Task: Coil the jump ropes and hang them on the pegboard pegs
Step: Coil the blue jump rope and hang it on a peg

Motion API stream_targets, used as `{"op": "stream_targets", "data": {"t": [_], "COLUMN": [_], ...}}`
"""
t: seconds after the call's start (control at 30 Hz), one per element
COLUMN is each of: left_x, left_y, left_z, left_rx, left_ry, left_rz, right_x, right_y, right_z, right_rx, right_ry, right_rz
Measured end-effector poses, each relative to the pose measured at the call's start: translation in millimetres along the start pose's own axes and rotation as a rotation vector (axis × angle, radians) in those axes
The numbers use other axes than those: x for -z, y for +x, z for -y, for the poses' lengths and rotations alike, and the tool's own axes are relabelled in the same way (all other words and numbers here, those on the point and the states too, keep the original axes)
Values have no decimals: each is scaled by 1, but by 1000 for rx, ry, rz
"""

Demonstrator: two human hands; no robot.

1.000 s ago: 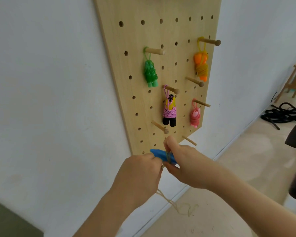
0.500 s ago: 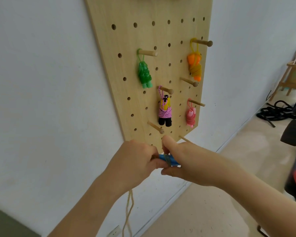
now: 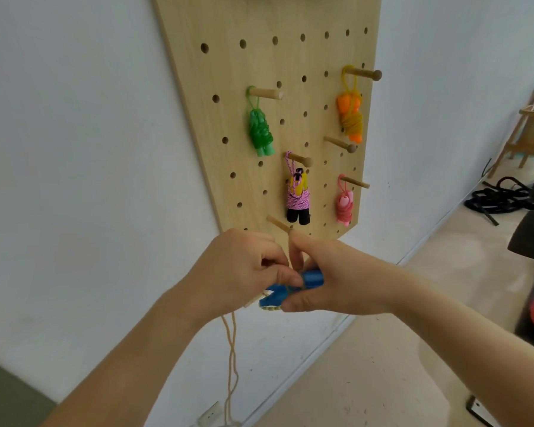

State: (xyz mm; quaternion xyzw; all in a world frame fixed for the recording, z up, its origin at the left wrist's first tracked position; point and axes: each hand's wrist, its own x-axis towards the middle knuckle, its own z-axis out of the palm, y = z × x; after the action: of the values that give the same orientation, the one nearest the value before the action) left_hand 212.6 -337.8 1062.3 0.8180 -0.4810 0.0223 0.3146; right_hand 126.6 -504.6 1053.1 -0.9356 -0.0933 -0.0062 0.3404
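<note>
A wooden pegboard (image 3: 253,66) hangs on the white wall. Coiled jump ropes hang from its pegs: green (image 3: 259,132), orange (image 3: 350,117), pink-and-black (image 3: 297,198) and pink (image 3: 343,206). Below the board, my right hand (image 3: 336,275) grips the blue handles (image 3: 310,280) of a tan jump rope. My left hand (image 3: 244,269) pinches the tan cord beside the handles. Loose tan cord (image 3: 232,359) hangs from my hands down toward the floor. A bare peg (image 3: 278,224) sticks out just above my hands.
Another bare peg (image 3: 339,143) stands at mid right of the board. A black rope pile (image 3: 500,197) lies on the beige floor at right, near a wooden stand (image 3: 530,127). A dark object (image 3: 529,234) sits at the right edge. A wall socket (image 3: 210,414) is low down.
The view has shifted closer to the board. My hands have turned the blue handles, and the loose cord now hangs straight down from my left hand instead of trailing along the floor.
</note>
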Motion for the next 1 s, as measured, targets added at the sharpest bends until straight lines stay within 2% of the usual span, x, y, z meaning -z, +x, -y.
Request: {"op": "stream_targets", "data": {"t": [0.1,0.17,0.27,0.33,0.5,0.67,0.7,0.77,0.83,0.9,1.0], "left_x": [0,2,1,-6,-38,-63,-67,-77,-85,-86,-73], "left_y": [3,6,6,5,1,-7,-8,-11,-17,-22,-18], "left_z": [-3,4,18,22,28,18,16,17,20,22,23], "left_rx": [119,215,210,211,388,505,511,439,265,88,-87], "left_ry": [-191,-353,-598,-690,-944,-996,-948,-703,-261,226,598], "left_rz": [33,122,253,264,85,-88,-122,-195,-216,-159,-169], "right_x": [-3,-7,-6,-2,5,-4,-6,-10,-13,-17,-22], "right_y": [-1,-2,-5,-6,-3,5,8,14,18,19,17], "right_z": [5,8,10,8,-4,-21,-25,-32,-39,-46,-51], "right_rx": [-5,6,20,2,-91,-198,-237,-317,-368,-368,-273], "right_ry": [24,67,187,239,625,829,821,755,673,533,210], "right_rz": [-48,-91,-103,-86,-142,-201,-236,-314,-374,-399,-347]}}
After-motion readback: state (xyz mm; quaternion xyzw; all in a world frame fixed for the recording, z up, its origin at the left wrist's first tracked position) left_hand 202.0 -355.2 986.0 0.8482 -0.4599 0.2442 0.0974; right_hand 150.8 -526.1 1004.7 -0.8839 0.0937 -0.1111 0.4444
